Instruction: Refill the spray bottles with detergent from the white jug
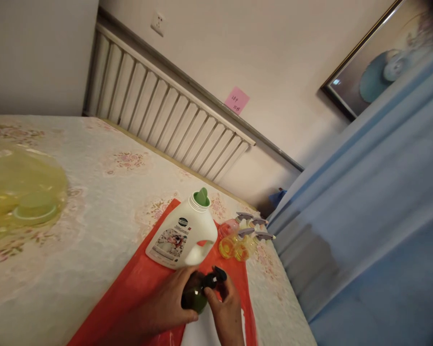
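Note:
A dark green pump bottle [195,294] with a black pump head [219,274] is between my two hands, over a red sheet [137,281]. My left hand [173,300] wraps round the bottle's body from the left. At the neck, the fingers of my right hand [227,305] close on the black pump top. Just beyond them stands a white detergent jug [182,235], its mouth uncapped with a green spout [202,197] showing. Part of a white thing [202,331] lies below my hands; I cannot make out what it is.
Several small spray bottles [241,240] with grey triggers stand to the right of the jug. At the left lies a yellow plastic bag [18,178] with a green cap [35,207]. Beyond the floral tablecloth [94,192] are a radiator [166,110] and a blue curtain [346,216].

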Demonstrator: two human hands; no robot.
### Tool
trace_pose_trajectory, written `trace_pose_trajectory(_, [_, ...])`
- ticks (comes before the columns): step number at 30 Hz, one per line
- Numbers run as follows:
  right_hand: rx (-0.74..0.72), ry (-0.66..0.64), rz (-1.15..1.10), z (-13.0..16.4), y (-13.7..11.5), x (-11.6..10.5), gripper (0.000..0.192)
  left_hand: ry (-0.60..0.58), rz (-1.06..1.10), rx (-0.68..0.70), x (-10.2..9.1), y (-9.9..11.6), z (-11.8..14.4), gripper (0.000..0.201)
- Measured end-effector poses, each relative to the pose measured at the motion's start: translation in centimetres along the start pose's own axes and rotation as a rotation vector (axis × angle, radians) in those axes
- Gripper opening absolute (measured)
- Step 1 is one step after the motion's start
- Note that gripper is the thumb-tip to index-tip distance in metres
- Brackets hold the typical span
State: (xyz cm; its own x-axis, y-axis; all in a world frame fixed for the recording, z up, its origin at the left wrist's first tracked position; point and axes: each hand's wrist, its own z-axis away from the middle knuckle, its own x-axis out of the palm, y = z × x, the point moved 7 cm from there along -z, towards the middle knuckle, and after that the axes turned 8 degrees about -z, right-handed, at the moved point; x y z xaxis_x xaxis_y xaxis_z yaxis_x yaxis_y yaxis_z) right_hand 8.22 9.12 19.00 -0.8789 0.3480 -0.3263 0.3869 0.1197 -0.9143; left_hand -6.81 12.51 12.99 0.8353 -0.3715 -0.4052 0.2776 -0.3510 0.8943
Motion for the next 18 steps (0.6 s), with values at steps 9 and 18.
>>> trace_pose_trajectory(9, [0.001,-0.013,0.002,-0.1,1.1,0.2,0.039,-0.028,0.012,-0.014,0.0,0.0,0.0,0.085])
trace_pose_trajectory(18, [-0.042,0.011,0.007,-0.1,0.7,0.3,0.032,-0.045,-0.013,-0.011,-0.2,-0.1,0.1,0.09])
